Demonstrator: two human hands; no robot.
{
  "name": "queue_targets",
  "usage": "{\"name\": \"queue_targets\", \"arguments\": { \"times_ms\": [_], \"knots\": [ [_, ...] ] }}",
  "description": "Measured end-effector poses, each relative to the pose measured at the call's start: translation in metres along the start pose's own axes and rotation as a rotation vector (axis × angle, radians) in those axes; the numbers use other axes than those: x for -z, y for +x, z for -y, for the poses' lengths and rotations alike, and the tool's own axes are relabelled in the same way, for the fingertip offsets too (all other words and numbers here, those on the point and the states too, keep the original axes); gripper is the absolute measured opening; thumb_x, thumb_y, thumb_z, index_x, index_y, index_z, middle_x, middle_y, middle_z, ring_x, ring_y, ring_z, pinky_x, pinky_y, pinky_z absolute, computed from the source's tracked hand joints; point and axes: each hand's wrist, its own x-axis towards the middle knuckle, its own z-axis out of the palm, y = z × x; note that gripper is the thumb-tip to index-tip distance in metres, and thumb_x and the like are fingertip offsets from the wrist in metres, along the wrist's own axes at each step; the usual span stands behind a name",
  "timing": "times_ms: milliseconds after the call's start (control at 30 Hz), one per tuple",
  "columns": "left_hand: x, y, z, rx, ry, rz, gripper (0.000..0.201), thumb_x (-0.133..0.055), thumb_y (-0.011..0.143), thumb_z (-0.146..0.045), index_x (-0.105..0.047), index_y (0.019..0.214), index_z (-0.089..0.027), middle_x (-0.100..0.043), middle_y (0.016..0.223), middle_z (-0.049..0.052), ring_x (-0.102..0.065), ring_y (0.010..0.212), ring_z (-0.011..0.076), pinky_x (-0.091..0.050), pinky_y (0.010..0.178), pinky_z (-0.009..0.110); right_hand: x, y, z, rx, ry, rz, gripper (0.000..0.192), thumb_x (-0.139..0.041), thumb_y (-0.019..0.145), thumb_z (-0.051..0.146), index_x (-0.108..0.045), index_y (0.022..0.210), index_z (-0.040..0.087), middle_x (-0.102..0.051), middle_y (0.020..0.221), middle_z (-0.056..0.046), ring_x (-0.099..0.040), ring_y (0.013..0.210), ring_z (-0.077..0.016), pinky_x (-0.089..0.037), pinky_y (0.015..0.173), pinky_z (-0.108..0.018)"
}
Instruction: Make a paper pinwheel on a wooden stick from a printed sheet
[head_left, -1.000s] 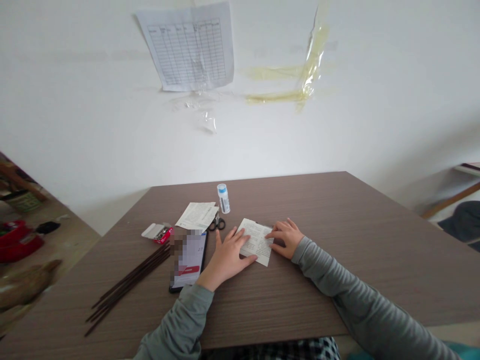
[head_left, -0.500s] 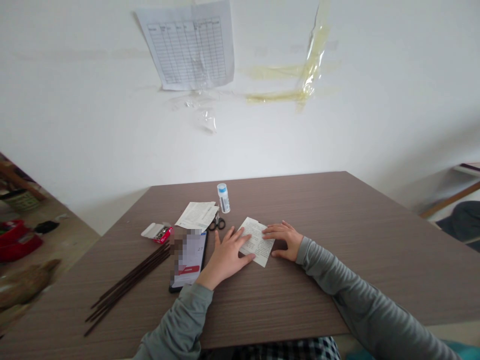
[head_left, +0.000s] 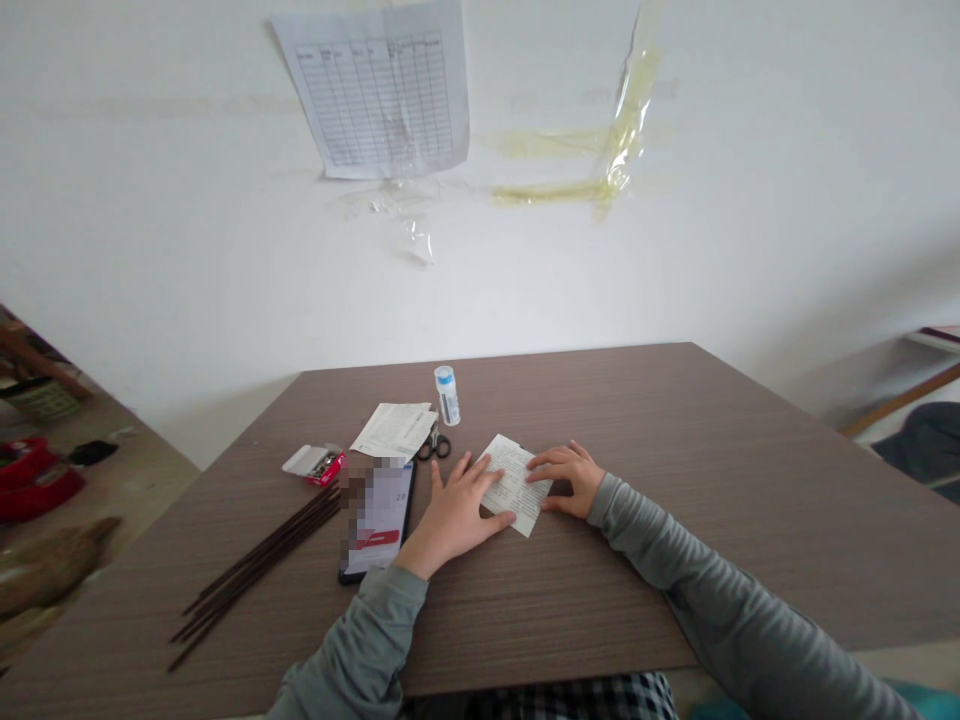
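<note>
While two bare hands in grey sleeves work near the middle of a brown wood-grain table (head_left: 637, 410), a small printed sheet (head_left: 517, 490) lies flat on the tabletop between them. The left hand (head_left: 454, 515) rests with fingers spread wide on the sheet's left side, gripping nothing. The right hand (head_left: 570, 480) lies at its right edge, fingers slightly bent and thumb well parted from them, closed around nothing; how hard either hand presses, I cannot tell.

Left of the sheet lie black-handled scissors (head_left: 435, 447), touching more printed papers (head_left: 390, 430). Behind the scissors stands a white tube with a blue band (head_left: 448, 398). Nearer the left edge are an open red-and-white box (head_left: 326, 468), a lit phone (head_left: 381, 540) partly pixelated, and a bundle of thin dark sticks (head_left: 259, 575).

The table's far edge meets a white wall (head_left: 750, 220), where a sheet with a printed grid (head_left: 382, 100) hangs beside yellowed tape (head_left: 626, 140). At far left, a red object (head_left: 37, 485) sits on a pale floor (head_left: 161, 450).
</note>
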Motion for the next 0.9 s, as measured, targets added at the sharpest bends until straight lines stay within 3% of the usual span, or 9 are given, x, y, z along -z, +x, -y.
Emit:
{"name": "queue_targets", "arguments": {
  "times_ms": [333,633,767,900],
  "knots": [
    [0.001,0.003,-0.002,0.051,0.008,0.002,0.053,-0.090,0.120,-0.040,-0.086,0.173,-0.037,-0.063,0.203,0.012,-0.043,0.198,0.0536,-0.014,0.156,0.102,0.003,0.000,0.007,-0.001,-0.004,0.022,0.058,-0.112,0.091,0.061,-0.100,0.146,0.044,-0.092,0.161,-0.014,-0.080,0.158,-0.0508,-0.040,0.146,-0.096],
    [-0.005,0.004,0.005,0.014,-0.020,-0.090,0.044,-0.085,0.116,-0.039,-0.092,0.159,-0.041,-0.078,0.190,0.011,-0.054,0.190,0.0579,-0.021,0.154,0.102,-0.004,0.000,0.001,0.031,-0.012,-0.018,0.052,-0.110,0.094,0.047,-0.100,0.145,0.042,-0.095,0.156,-0.015,-0.084,0.154,-0.0494,-0.033,0.146,-0.101],
    [-0.005,0.005,0.006,0.014,-0.030,-0.103,0.043,-0.083,0.115,-0.035,-0.094,0.156,-0.043,-0.081,0.187,0.009,-0.056,0.189,0.0576,-0.023,0.153,0.102,-0.009,0.002,-0.003,0.061,-0.043,-0.073,0.044,-0.108,0.097,0.043,-0.101,0.141,0.040,-0.095,0.158,-0.015,-0.085,0.154,-0.0487,-0.032,0.147,-0.101],
    [-0.003,0.004,0.004,0.012,-0.029,-0.074,0.045,-0.079,0.119,-0.033,-0.092,0.161,-0.042,-0.075,0.193,0.009,-0.051,0.191,0.0576,-0.019,0.152,0.105,-0.007,0.003,-0.008,0.144,-0.028,-0.071,0.020,-0.100,0.107,0.042,-0.103,0.127,0.041,-0.096,0.157,-0.012,-0.086,0.156,-0.0453,-0.031,0.151,-0.097]
  ]
}}
